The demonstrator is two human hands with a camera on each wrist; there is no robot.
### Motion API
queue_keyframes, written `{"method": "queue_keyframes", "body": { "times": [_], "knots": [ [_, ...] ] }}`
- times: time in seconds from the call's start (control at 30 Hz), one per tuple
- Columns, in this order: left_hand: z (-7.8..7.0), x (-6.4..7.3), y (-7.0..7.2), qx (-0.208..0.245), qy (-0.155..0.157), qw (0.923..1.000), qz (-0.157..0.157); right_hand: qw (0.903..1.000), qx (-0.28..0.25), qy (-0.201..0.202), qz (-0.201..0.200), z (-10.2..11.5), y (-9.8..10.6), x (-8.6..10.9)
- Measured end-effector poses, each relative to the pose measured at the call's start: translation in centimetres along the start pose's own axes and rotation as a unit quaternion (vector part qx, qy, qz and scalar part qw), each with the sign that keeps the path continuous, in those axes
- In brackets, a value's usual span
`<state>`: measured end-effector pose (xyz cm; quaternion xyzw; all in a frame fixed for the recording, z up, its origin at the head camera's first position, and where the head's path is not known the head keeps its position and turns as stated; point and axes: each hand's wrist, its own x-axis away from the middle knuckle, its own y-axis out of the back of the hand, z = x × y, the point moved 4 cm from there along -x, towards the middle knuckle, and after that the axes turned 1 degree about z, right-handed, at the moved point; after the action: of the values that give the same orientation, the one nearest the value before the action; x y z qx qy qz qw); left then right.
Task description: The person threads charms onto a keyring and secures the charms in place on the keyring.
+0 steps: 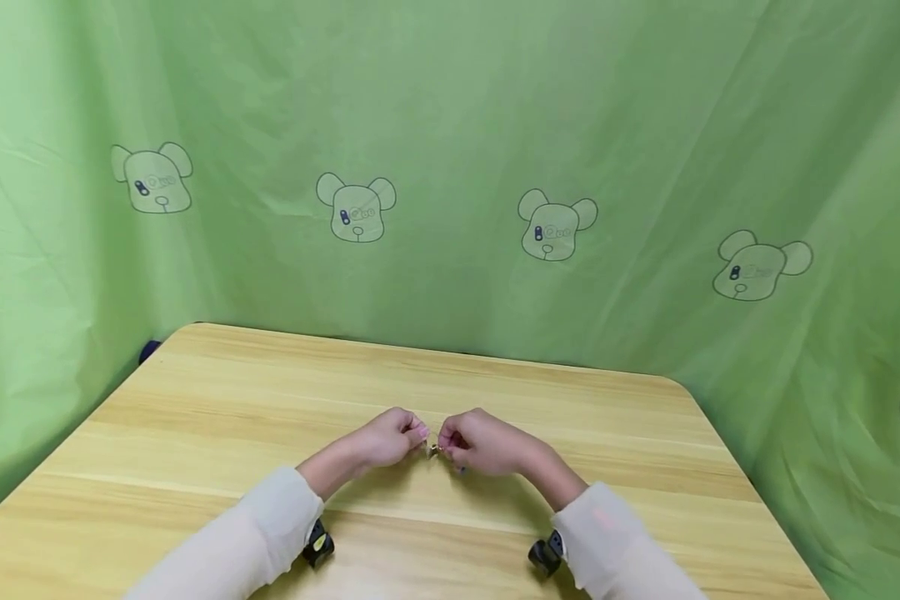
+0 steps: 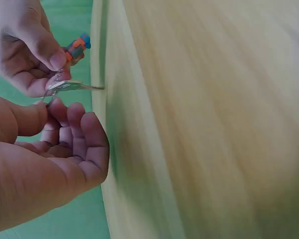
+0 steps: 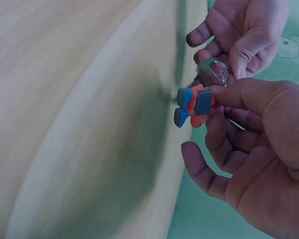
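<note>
My left hand [image 1: 387, 437] and right hand [image 1: 489, 442] meet close together over the middle of the table. Between thumb and fingers, the right hand pinches a keychain figure [image 3: 194, 104], small and toy-like, in orange, grey and blue. A short chain links it to a metal key ring [image 3: 221, 72], which the left thumb and forefinger pinch. From the ring hangs a key [image 2: 69, 85], its blade pointing toward the tabletop. Fingertips hide part of the ring and chain. The other left fingers curl loosely below the pinch.
The wooden table [image 1: 217, 400] has rounded far corners. Behind and beside it hangs a green curtain [image 1: 450, 100] printed with bear heads. Black wrist cameras sit at both cuffs, the left camera [image 1: 318, 546] and the right camera [image 1: 545, 556] low over the tabletop.
</note>
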<state>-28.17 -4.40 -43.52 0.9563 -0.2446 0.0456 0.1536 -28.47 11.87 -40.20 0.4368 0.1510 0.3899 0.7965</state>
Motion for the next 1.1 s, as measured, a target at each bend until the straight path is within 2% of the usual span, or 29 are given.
{"method": "queue_keyframes", "body": {
  "times": [0.17, 0.43, 0.73, 1.1],
  "knots": [
    [0.4, 0.1, 0.3, -0.035, 0.013, 0.9990, -0.023, 0.9999, 0.010, -0.002, -0.003, -0.3, -0.6, -0.8],
    [0.4, 0.2, 1.0, -0.103, 0.027, 0.9925, -0.061, 0.9998, 0.010, -0.013, -0.010, -0.7, -1.3, -1.7],
    [0.0, -0.1, 1.2, -0.229, 0.004, 0.9701, -0.081, 0.9994, 0.025, -0.008, -0.021, -0.6, -1.5, -1.9],
    [-0.2, 0.0, 1.3, -0.268, 0.007, 0.9593, -0.088, 0.9988, 0.035, -0.008, -0.034, -0.5, -1.3, -1.8]
  ]
}}
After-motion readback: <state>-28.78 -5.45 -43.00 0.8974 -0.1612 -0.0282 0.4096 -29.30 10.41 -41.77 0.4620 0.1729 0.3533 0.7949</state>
